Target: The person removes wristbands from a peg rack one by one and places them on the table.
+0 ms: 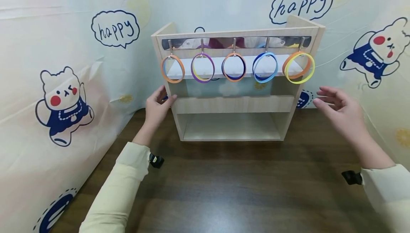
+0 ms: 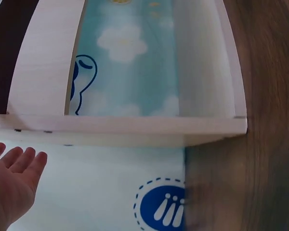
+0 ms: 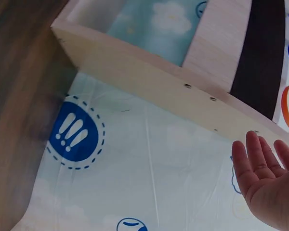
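A light wooden shelf rack (image 1: 235,105) stands upright on the table, with silicone wristbands hanging from the metal hooks along its upper front. At the rack's left side is my left hand (image 1: 158,106), its fingers beside the outer panel and its thumb near the front edge. The left wrist view shows those fingers (image 2: 26,166) loosely extended beside the panel. My right hand (image 1: 342,114) is held off the right side of the rack, fingers relaxed and holding nothing. In the right wrist view the right fingertips (image 3: 253,144) point towards the side panel (image 3: 149,91).
Orange (image 1: 173,80), purple (image 1: 213,67), light blue (image 1: 276,67) and yellow (image 1: 313,73) bands hang in a row, several overlapping. The dark wooden table (image 1: 224,183) lies in front. A printed cloth (image 1: 105,73) with cartoon bears surrounds the back and sides.
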`<state>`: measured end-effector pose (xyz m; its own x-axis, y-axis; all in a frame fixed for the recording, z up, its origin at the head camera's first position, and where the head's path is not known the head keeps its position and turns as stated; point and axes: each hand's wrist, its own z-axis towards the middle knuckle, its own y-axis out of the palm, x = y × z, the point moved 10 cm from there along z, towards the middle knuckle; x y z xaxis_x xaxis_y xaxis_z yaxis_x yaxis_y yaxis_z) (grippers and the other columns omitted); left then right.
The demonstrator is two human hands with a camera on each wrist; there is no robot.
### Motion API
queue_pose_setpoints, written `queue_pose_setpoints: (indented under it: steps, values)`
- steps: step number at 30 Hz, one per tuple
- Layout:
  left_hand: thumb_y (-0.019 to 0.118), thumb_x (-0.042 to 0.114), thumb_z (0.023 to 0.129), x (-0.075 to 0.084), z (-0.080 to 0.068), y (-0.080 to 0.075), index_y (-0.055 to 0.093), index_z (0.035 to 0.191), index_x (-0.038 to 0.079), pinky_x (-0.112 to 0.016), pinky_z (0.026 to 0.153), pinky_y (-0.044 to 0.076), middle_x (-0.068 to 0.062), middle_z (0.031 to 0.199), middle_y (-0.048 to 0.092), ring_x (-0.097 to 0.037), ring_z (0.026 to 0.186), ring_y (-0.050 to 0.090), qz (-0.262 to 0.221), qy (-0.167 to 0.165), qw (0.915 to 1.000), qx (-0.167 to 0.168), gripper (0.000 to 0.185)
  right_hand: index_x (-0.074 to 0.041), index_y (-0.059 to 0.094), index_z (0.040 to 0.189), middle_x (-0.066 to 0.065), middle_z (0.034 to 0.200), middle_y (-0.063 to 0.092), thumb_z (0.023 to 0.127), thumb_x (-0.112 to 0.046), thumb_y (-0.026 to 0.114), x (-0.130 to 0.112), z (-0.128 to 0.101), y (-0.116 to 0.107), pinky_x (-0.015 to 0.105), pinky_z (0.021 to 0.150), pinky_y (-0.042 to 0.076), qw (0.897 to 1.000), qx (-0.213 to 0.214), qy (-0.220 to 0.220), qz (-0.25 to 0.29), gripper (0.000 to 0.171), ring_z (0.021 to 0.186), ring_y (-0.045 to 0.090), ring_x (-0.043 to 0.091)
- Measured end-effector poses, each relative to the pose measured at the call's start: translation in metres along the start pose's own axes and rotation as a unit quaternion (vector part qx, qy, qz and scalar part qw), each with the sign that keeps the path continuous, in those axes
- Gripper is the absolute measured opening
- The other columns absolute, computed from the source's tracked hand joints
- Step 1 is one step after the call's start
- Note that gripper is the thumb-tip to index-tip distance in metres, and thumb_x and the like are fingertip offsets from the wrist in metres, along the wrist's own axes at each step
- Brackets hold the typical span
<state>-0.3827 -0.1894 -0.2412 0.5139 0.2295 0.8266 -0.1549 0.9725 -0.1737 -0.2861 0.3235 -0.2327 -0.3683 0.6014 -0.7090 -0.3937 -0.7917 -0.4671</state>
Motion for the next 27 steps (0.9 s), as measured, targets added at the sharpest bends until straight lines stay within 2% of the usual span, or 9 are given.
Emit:
queue_pose_setpoints:
  steps: [2, 5, 8, 11, 14, 17, 21, 23, 27]
  values:
    - [0.071, 0.009, 0.087, 0.0, 0.0, 0.0, 0.053, 0.135, -0.003, -0.028, 0.087, 0.051, -0.02, 0.131, 0.058, -0.029, 0.12, 0.056, -0.017, 0.001, 0.9998, 0.013, 0.053, -0.01, 0.055, 0.136, -0.01, 0.117, 0.061, 0.095, -0.019, 0.064, -0.003, 0.004, -0.003, 0.005, 0.078, 0.043, 1.0, 0.008, 0.0, 0.027, 0.042, 0.101, 0.055, -0.003]
    - [0.071, 0.007, 0.086, 0.001, 0.0, 0.001, 0.056, 0.133, -0.004, -0.024, 0.085, 0.051, -0.021, 0.128, 0.06, -0.026, 0.117, 0.058, -0.036, 0.009, 0.9989, 0.029, 0.05, -0.01, 0.058, 0.132, -0.013, 0.111, 0.063, 0.095, -0.015, 0.064, -0.008, 0.01, -0.006, 0.007, 0.077, 0.045, 0.998, 0.016, 0.0, 0.062, 0.037, 0.097, 0.059, 0.0]
    - [0.072, 0.005, 0.086, 0.002, 0.0, 0.002, 0.058, 0.131, -0.004, -0.024, 0.084, 0.051, -0.021, 0.125, 0.061, -0.023, 0.113, 0.06, -0.053, 0.023, 0.9976, 0.039, 0.048, -0.011, 0.06, 0.129, -0.011, 0.109, 0.065, 0.095, -0.014, 0.064, -0.011, 0.014, -0.007, 0.009, 0.076, 0.047, 0.996, 0.017, 0.006, 0.092, 0.035, 0.091, 0.063, 0.001]
    - [0.071, 0.002, 0.085, 0.002, 0.001, 0.003, 0.059, 0.13, -0.005, -0.024, 0.084, 0.051, -0.022, 0.123, 0.062, -0.021, 0.111, 0.061, -0.067, 0.033, 0.9961, 0.047, 0.047, -0.011, 0.061, 0.126, -0.006, 0.108, 0.066, 0.094, -0.014, 0.066, -0.013, 0.017, -0.006, 0.012, 0.075, 0.048, 0.989, 0.014, 0.021, 0.145, 0.033, 0.088, 0.065, 0.003]
    - [0.07, 0.001, 0.085, 0.002, 0.001, 0.003, 0.059, 0.128, -0.005, -0.024, 0.083, 0.051, -0.022, 0.123, 0.062, -0.02, 0.11, 0.062, -0.075, 0.037, 0.9951, 0.053, 0.045, -0.008, 0.062, 0.124, 0.0, 0.109, 0.066, 0.091, -0.012, 0.068, -0.015, 0.019, -0.004, 0.016, 0.074, 0.05, 0.973, 0.01, 0.036, 0.227, 0.033, 0.091, 0.066, 0.007]
    - [0.069, 0.0, 0.086, 0.001, 0.001, 0.003, 0.06, 0.127, -0.006, -0.024, 0.082, 0.052, -0.023, 0.122, 0.063, -0.019, 0.109, 0.063, -0.079, 0.039, 0.9944, 0.058, 0.042, -0.007, 0.062, 0.123, 0.003, 0.109, 0.066, 0.089, -0.013, 0.071, -0.016, 0.021, -0.001, 0.018, 0.073, 0.051, 0.958, 0.005, 0.051, 0.283, 0.035, 0.094, 0.067, 0.008]
    - [0.069, 0.0, 0.086, -0.003, -0.001, 0.002, 0.061, 0.126, -0.006, -0.023, 0.079, 0.052, -0.024, 0.12, 0.063, -0.019, 0.106, 0.064, -0.08, 0.046, 0.9938, 0.061, 0.04, -0.006, 0.061, 0.123, 0.003, 0.108, 0.067, 0.088, -0.016, 0.072, -0.017, 0.025, 0.006, 0.021, 0.074, 0.052, 0.942, -0.01, 0.071, 0.328, 0.038, 0.093, 0.068, 0.009]
    - [0.07, 0.0, 0.086, -0.006, -0.002, 0.002, 0.062, 0.125, -0.006, -0.022, 0.077, 0.052, -0.024, 0.119, 0.064, -0.026, 0.107, 0.064, -0.079, 0.047, 0.9937, 0.063, 0.04, -0.005, 0.06, 0.123, 0.005, 0.109, 0.066, 0.087, -0.016, 0.072, -0.017, 0.027, 0.011, 0.022, 0.075, 0.052, 0.931, -0.018, 0.079, 0.356, 0.039, 0.093, 0.068, 0.011]
    - [0.07, 0.0, 0.087, -0.01, -0.006, 0.002, 0.061, 0.126, -0.005, -0.021, 0.075, 0.052, -0.023, 0.119, 0.064, -0.023, 0.105, 0.065, -0.078, 0.046, 0.994, 0.062, 0.041, -0.004, 0.057, 0.126, 0.005, 0.115, 0.064, 0.085, -0.019, 0.075, -0.016, 0.027, 0.018, 0.024, 0.077, 0.052, 0.916, -0.026, 0.108, 0.384, 0.047, 0.096, 0.068, 0.012]
